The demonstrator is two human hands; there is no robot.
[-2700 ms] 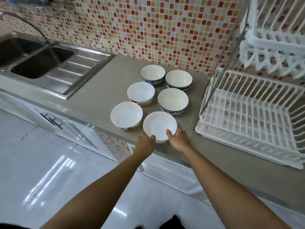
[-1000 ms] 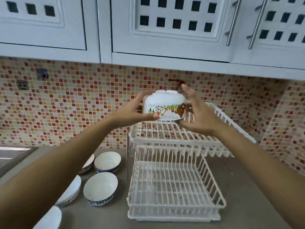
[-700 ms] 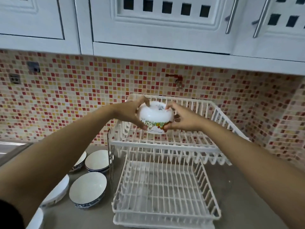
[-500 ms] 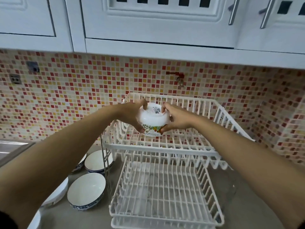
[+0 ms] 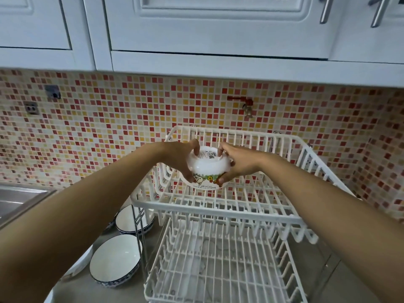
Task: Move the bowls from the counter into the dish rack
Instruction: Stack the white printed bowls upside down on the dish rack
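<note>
I hold a white bowl with cartoon animals point(image 5: 207, 171) upside down, its foot ring facing up, just above the floor of the upper tier of the white two-tier dish rack point(image 5: 240, 206). My left hand point(image 5: 179, 158) grips its left side and my right hand point(image 5: 238, 161) its right side. On the grey counter left of the rack sit a blue-rimmed bowl point(image 5: 114, 261) and another blue-rimmed bowl point(image 5: 129, 219) behind it. My left forearm hides further bowls.
The rack's lower tier point(image 5: 218, 263) holds nothing. A steel sink edge point(image 5: 19, 197) is at the far left. White wall cabinets point(image 5: 218, 31) hang above the mosaic tile backsplash point(image 5: 98, 132), with a red tap point(image 5: 244, 103) on the wall behind the rack.
Both hands lifted the bowl off the counter, turned it upside down and lowered it into the upper tier of the rack. My view rose from the counter to the rack.
</note>
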